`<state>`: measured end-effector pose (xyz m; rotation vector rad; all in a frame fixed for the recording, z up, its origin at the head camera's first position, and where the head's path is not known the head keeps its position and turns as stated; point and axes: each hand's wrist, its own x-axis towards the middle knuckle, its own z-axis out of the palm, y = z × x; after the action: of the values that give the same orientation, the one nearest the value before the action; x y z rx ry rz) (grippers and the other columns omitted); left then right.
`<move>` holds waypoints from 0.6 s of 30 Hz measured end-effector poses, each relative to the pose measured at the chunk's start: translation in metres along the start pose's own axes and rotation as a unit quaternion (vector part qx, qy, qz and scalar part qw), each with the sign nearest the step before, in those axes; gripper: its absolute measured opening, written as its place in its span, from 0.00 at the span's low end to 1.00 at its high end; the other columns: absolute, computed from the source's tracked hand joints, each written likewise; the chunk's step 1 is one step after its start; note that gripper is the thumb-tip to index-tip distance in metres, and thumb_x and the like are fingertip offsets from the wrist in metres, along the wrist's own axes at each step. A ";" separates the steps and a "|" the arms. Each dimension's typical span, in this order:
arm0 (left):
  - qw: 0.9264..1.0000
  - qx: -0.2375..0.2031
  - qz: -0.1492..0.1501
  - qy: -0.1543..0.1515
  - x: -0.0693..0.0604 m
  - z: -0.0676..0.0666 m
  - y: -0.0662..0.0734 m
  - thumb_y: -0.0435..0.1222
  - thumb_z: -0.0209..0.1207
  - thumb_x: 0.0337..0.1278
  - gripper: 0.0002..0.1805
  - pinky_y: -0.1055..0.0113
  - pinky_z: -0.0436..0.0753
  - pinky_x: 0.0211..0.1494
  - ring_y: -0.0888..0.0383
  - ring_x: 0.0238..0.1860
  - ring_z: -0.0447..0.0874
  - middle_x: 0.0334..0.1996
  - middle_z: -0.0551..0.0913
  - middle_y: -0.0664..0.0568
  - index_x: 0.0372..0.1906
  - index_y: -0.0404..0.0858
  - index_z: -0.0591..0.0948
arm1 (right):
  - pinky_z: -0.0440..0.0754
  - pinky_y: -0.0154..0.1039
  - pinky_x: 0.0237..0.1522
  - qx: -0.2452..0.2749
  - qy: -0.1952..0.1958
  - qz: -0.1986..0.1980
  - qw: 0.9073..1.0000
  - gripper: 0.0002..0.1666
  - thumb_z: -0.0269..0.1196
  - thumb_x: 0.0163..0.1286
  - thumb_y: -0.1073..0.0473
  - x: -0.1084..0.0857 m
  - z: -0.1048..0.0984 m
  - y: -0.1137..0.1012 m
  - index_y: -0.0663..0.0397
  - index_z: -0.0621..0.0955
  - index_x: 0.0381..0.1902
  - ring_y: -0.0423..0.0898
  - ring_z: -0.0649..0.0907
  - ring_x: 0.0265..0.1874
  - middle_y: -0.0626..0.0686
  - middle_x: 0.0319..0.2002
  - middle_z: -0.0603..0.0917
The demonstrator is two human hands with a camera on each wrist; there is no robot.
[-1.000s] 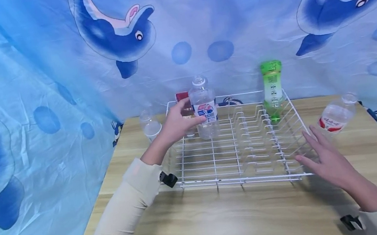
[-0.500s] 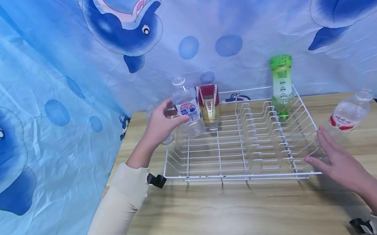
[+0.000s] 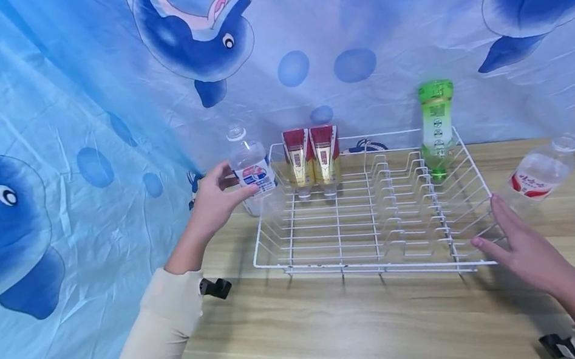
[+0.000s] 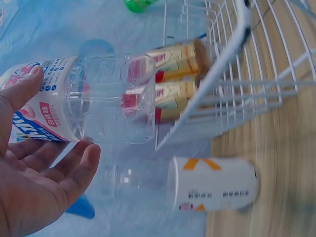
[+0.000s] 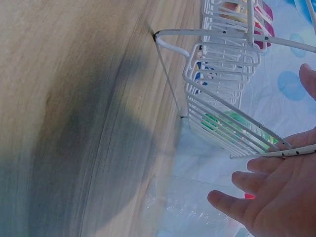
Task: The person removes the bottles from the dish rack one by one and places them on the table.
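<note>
My left hand (image 3: 213,202) grips a clear bottle (image 3: 255,175) with a blue and pink label, fingers behind and thumb in front, by the left side of a white wire rack (image 3: 364,269). The left wrist view shows the bottle (image 4: 118,98) raised, its base toward the rack's rim. A white bottle with orange marks (image 4: 215,183) stands on the table beyond, mostly hidden in the head view. My right hand (image 3: 532,255) rests against the rack's right edge, fingers extended; in the right wrist view the hand (image 5: 276,192) touches the rim wire.
Two red and gold containers (image 3: 298,156) stand upside down at the rack's back left. A green-capped bottle (image 3: 437,128) leans at the back right. Right of the rack, a clear bottle with a red label (image 3: 535,174) is on the wooden table (image 3: 343,337). A dolphin-print curtain (image 3: 384,6) hangs behind.
My left hand has carried the clear bottle leftward from over the rack to its left side, uncovering the two red and gold containers. The right hand stays at the rack's edge. The head view has shifted slightly.
</note>
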<state>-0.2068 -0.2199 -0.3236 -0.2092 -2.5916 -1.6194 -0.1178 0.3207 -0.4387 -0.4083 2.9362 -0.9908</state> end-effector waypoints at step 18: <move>1.000 0.004 0.028 0.002 -0.023 -0.044 -0.023 0.31 0.70 0.57 0.35 0.71 0.83 0.51 0.40 0.60 0.78 0.58 0.80 0.36 0.69 0.33 0.71 | 0.29 0.58 0.75 0.004 0.000 -0.001 1.000 0.55 0.57 0.77 0.48 0.001 0.000 0.003 0.64 0.35 0.79 0.70 0.38 0.75 0.66 0.78 0.32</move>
<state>-0.1877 -0.2709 -0.3278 -0.2739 -2.5654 -1.5881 -0.1197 0.3223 -0.4403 -0.4123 2.9308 -1.0018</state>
